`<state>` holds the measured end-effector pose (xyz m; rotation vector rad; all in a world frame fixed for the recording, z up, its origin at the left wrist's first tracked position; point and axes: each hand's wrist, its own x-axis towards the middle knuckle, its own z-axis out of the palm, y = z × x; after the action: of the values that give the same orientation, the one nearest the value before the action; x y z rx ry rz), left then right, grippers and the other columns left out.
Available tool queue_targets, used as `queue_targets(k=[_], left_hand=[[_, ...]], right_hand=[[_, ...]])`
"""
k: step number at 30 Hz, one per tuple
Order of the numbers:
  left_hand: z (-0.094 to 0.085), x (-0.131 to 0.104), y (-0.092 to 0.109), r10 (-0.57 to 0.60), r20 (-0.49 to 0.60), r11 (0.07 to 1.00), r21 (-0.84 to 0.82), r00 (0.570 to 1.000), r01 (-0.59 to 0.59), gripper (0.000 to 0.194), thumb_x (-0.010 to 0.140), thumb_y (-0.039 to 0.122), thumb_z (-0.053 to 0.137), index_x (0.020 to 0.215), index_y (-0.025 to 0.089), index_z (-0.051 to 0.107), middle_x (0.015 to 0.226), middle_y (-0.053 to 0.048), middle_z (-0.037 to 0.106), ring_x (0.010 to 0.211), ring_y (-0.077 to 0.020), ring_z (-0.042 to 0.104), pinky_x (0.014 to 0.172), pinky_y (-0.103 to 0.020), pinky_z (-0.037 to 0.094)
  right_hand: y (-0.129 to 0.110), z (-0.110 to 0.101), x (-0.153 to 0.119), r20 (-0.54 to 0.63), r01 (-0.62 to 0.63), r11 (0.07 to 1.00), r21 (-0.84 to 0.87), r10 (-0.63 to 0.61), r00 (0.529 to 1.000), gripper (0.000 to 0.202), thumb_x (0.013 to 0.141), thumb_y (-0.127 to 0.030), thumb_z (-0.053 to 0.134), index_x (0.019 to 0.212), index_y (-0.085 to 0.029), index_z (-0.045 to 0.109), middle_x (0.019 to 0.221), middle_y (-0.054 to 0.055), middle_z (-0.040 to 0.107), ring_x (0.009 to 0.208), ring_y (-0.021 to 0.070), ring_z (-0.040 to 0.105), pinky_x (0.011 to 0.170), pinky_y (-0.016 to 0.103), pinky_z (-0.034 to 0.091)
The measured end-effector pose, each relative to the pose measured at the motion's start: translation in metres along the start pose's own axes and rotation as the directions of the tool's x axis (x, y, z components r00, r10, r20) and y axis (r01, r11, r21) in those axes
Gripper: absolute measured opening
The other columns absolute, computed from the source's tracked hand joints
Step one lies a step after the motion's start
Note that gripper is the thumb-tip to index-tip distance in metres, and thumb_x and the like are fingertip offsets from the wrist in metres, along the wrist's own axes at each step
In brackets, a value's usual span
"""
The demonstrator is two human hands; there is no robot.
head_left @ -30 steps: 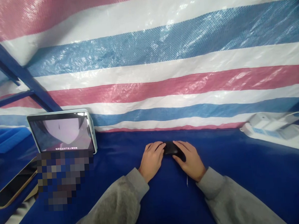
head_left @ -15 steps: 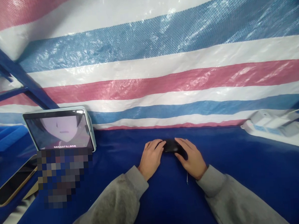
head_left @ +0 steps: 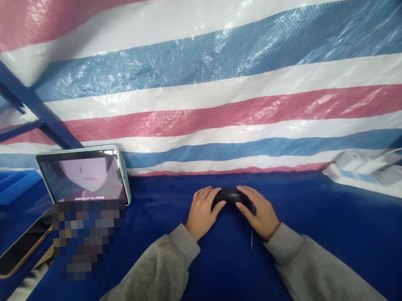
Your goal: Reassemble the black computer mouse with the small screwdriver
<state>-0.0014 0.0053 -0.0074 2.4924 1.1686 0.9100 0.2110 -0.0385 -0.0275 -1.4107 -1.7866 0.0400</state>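
Note:
A smooth, rounded black object (head_left: 231, 196) is held between both hands at the middle of the blue surface; the fingers hide its ends, and I cannot make out its kind. My left hand (head_left: 204, 212) closes round its left end, thumb along the near side and fingers over the far side. On the other end, my right hand (head_left: 260, 211) grips it in the same way. A thin pale cord (head_left: 252, 238) shows just below the right thumb.
To the left, a tablet (head_left: 84, 177) leans upright, playing a video, with a blurred patch before it. Nearby lie a phone (head_left: 22, 245) and a blue tray (head_left: 14, 185). At the right is a white power strip (head_left: 374, 184) with plugs. Striped sheeting (head_left: 219, 118) hangs behind.
My left thumb has come away from the fingers and now lies along the object's near side. More of the black object shows between the hands. The view has shifted slightly.

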Motion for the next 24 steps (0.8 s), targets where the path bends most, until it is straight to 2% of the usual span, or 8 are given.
queue_targets(k=[3, 5, 9, 13, 17, 19, 22, 24], left_hand=[[-0.003, 0.002, 0.002, -0.072, -0.028, 0.997, -0.007, 0.997, 0.072, 0.029, 0.102, 0.035, 0.044, 0.125, 0.023, 0.056, 0.12, -0.006, 0.067, 0.115, -0.0227, 0.06, 0.107, -0.048, 0.041], [-0.005, 0.002, 0.003, -0.082, -0.044, 0.997, 0.008, 0.996, 0.083, 0.032, 0.103, 0.032, 0.04, 0.131, 0.024, 0.053, 0.12, -0.006, 0.067, 0.114, -0.022, 0.061, 0.106, -0.048, 0.041], [-0.006, 0.001, 0.006, 0.019, -0.041, 0.995, 0.101, 0.999, -0.015, 0.044, 0.102, 0.032, 0.04, 0.146, 0.028, 0.037, 0.137, -0.009, 0.055, 0.129, -0.0242, 0.049, 0.109, -0.048, 0.038], [-0.005, 0.0, 0.009, 0.149, 0.073, 0.967, 0.199, 0.986, -0.161, 0.051, 0.099, 0.04, 0.047, 0.147, 0.03, 0.036, 0.153, -0.011, 0.036, 0.142, -0.0299, 0.033, 0.114, -0.054, 0.031], [-0.003, 0.0, 0.008, 0.175, 0.157, 0.955, 0.215, 0.972, -0.206, 0.049, 0.1, 0.042, 0.045, 0.147, 0.03, 0.037, 0.146, -0.01, 0.045, 0.141, -0.0283, 0.036, 0.115, -0.054, 0.03], [-0.002, 0.001, 0.007, 0.165, 0.161, 0.956, 0.215, 0.973, -0.198, 0.048, 0.1, 0.042, 0.044, 0.146, 0.029, 0.038, 0.144, -0.01, 0.048, 0.139, -0.0278, 0.039, 0.115, -0.053, 0.032], [-0.002, 0.001, 0.007, 0.16, 0.151, 0.957, 0.219, 0.976, -0.19, 0.047, 0.101, 0.041, 0.042, 0.146, 0.029, 0.039, 0.145, -0.01, 0.047, 0.139, -0.0274, 0.039, 0.115, -0.052, 0.032], [-0.002, 0.002, 0.007, 0.161, 0.146, 0.955, 0.225, 0.976, -0.192, 0.045, 0.102, 0.039, 0.039, 0.146, 0.027, 0.039, 0.146, -0.009, 0.046, 0.14, -0.0268, 0.038, 0.116, -0.052, 0.032]], right_hand=[[0.001, -0.001, -0.001, -0.002, -0.007, 1.0, 0.022, 0.007, 1.0, 0.044, 0.089, -0.041, 0.054, 0.127, -0.021, 0.058, 0.123, 0.01, 0.067, 0.114, 0.0265, 0.063, 0.099, 0.046, 0.051], [0.003, -0.001, -0.001, -0.02, -0.021, 1.0, 0.02, 0.021, 1.0, 0.042, 0.089, -0.04, 0.054, 0.125, -0.021, 0.06, 0.115, 0.008, 0.071, 0.108, 0.0261, 0.066, 0.096, 0.046, 0.053], [0.003, -0.001, 0.0, -0.066, -0.021, 1.0, 0.01, 0.022, 0.998, 0.038, 0.088, -0.04, 0.057, 0.12, -0.02, 0.063, 0.108, 0.008, 0.074, 0.097, 0.0239, 0.07, 0.089, 0.042, 0.056], [0.0, -0.001, 0.002, -0.042, -0.008, 1.0, -0.016, 0.008, 0.999, 0.035, 0.091, -0.041, 0.053, 0.117, -0.02, 0.064, 0.105, 0.007, 0.075, 0.096, 0.022, 0.071, 0.093, 0.042, 0.053], [-0.002, -0.001, 0.004, -0.033, 0.006, 0.999, -0.043, -0.007, 0.999, 0.032, 0.096, -0.037, 0.044, 0.113, -0.021, 0.066, 0.107, 0.006, 0.074, 0.101, 0.0202, 0.069, 0.101, 0.042, 0.046], [-0.002, -0.003, 0.005, -0.067, -0.011, 0.998, -0.068, 0.006, 0.998, 0.032, 0.096, -0.037, 0.043, 0.111, -0.021, 0.067, 0.108, 0.007, 0.073, 0.102, 0.02, 0.067, 0.097, 0.04, 0.046], [-0.005, -0.01, 0.006, -0.093, -0.112, 0.974, -0.198, 0.095, 0.991, 0.032, 0.094, -0.037, 0.044, 0.106, -0.019, 0.068, 0.092, 0.008, 0.073, 0.086, 0.0204, 0.068, 0.081, 0.036, 0.046], [-0.007, -0.015, 0.008, -0.031, -0.19, 0.922, -0.339, 0.19, 0.981, 0.033, 0.091, -0.038, 0.048, 0.108, -0.018, 0.068, 0.076, 0.006, 0.071, 0.07, 0.0201, 0.066, 0.074, 0.035, 0.042]])
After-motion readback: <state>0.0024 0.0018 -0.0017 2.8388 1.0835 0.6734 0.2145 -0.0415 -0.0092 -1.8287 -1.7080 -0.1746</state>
